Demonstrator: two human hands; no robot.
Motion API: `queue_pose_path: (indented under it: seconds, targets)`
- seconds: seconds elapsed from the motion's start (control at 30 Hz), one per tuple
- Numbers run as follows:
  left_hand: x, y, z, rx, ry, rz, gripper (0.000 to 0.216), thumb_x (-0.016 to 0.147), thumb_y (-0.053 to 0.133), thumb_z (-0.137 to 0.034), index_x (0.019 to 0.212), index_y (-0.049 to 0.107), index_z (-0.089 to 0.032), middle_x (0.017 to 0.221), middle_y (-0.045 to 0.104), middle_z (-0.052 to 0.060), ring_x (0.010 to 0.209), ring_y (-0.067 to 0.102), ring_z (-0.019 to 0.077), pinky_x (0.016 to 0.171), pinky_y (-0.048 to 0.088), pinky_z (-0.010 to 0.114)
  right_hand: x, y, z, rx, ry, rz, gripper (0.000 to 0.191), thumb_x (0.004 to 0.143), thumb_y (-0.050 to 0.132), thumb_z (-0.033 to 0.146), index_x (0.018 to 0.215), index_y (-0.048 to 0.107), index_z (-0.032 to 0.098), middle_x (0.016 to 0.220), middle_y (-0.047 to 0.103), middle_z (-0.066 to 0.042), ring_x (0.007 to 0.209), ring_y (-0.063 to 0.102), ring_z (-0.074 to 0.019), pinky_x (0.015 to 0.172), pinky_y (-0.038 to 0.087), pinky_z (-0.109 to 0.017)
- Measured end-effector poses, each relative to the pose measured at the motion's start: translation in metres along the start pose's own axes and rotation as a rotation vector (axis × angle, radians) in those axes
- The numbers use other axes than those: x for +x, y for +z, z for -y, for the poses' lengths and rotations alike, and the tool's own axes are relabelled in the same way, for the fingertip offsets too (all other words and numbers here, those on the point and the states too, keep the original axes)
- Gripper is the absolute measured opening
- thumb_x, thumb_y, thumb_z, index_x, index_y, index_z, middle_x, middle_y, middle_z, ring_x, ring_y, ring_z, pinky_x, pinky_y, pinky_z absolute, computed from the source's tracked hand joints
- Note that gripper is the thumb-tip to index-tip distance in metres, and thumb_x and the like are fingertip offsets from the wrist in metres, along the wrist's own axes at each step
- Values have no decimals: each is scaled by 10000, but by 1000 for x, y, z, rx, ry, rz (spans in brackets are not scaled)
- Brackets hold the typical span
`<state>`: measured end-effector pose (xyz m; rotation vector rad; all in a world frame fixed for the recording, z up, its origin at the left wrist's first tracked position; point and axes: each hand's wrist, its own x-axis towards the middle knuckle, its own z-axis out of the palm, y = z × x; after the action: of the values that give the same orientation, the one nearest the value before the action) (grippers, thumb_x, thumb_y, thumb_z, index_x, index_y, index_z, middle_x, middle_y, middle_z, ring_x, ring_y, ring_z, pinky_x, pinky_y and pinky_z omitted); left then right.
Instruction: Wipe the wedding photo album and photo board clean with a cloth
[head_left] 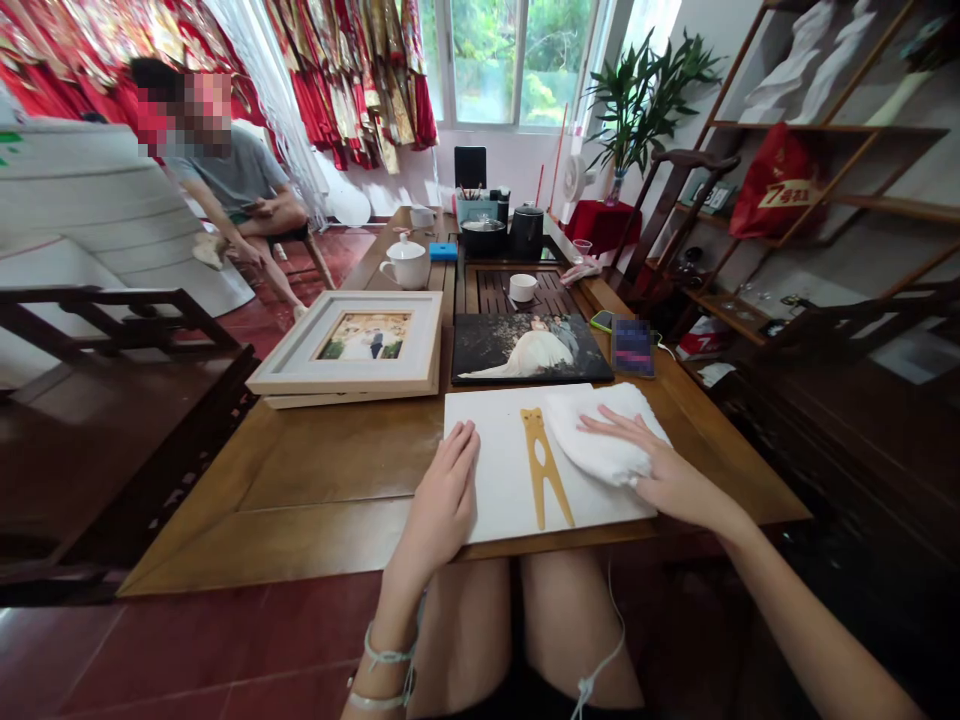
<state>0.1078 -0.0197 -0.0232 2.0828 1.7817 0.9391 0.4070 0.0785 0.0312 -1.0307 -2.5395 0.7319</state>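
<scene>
A white rectangular board (495, 450) lies at the table's near edge in front of me. On it rests a flat gold-coloured piece (551, 482) with two legs, an oval hole and a cat-head top; whether it is fixed there I cannot tell. My left hand (442, 490) lies along the board's left edge, fingers stretched out and close together. A folded white cloth (585, 440) covers the board's upper right part. My right hand (637, 450) lies flat on this cloth with its fingers spread, and the thumb is partly hidden.
Stacked picture frames (277, 375) stand left of the board, and a dark wedding photo panel (487, 350) lies behind it. A phone (634, 347) is at the right. Farther back are a lidded white cup (407, 265) and a small bowl (523, 288). A person (240, 170) sits at the left.
</scene>
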Motion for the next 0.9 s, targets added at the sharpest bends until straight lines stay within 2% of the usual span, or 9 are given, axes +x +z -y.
queue_pose_path:
  seconds: [0.13,0.27,0.33,0.43,0.57,0.67,0.77,0.9]
  targets:
    - [0,1,1,-7,12,-12,491,976,298,-127,1458,391,-165,1552,358,133,1474,254,243,1192,273,535,48,14,15,-79,143,-71,760,702,444,104,1450,423,237,1527,393,-66,1459,211,-314,1133,47,-686]
    - [0,0,1,-9,14,3,492,976,304,-128,1461,380,-158,1553,356,133,1476,245,243,1191,273,535,70,31,45,-258,91,9,769,706,475,112,1468,401,182,1556,333,-102,1459,157,-377,1119,57,-701]
    - [0,0,0,-14,10,3,493,974,305,-128,1460,379,-152,1553,355,134,1477,244,242,1194,271,527,67,41,62,-339,20,47,808,688,497,101,1485,371,157,1578,280,-120,1464,92,-395,1126,56,-687]
    - [0,-1,-2,-23,0,-3,489,971,311,-129,1452,391,-154,1552,358,132,1476,248,241,1194,273,521,41,52,87,-375,-61,117,869,651,511,81,1500,333,140,1600,210,-134,1467,13,-401,1133,34,-678]
    - [0,-2,-2,-18,-19,18,488,966,314,-132,1447,394,-139,1556,348,137,1480,235,235,1200,262,512,-9,54,112,-278,-181,278,884,663,525,121,1515,295,168,1616,149,-114,1470,-31,-387,1142,3,-672]
    - [0,-3,-2,-13,-11,30,518,951,310,-108,1465,360,-145,1563,334,134,1483,225,231,1198,256,524,-27,48,120,-209,-195,329,873,688,520,151,1523,275,215,1618,143,-78,1477,-17,-362,1150,16,-665]
    - [0,-3,-2,-18,-1,18,498,960,303,-116,1450,385,-156,1556,349,129,1481,235,229,1195,264,524,-11,42,116,-211,-119,304,844,684,490,141,1503,323,261,1603,220,-33,1481,57,-338,1143,57,-680]
    - [0,-2,-1,-25,6,0,496,967,298,-122,1453,385,-169,1549,364,123,1477,246,225,1196,270,509,40,38,99,-287,-5,223,803,696,478,146,1485,367,245,1587,269,-27,1472,130,-338,1128,108,-693]
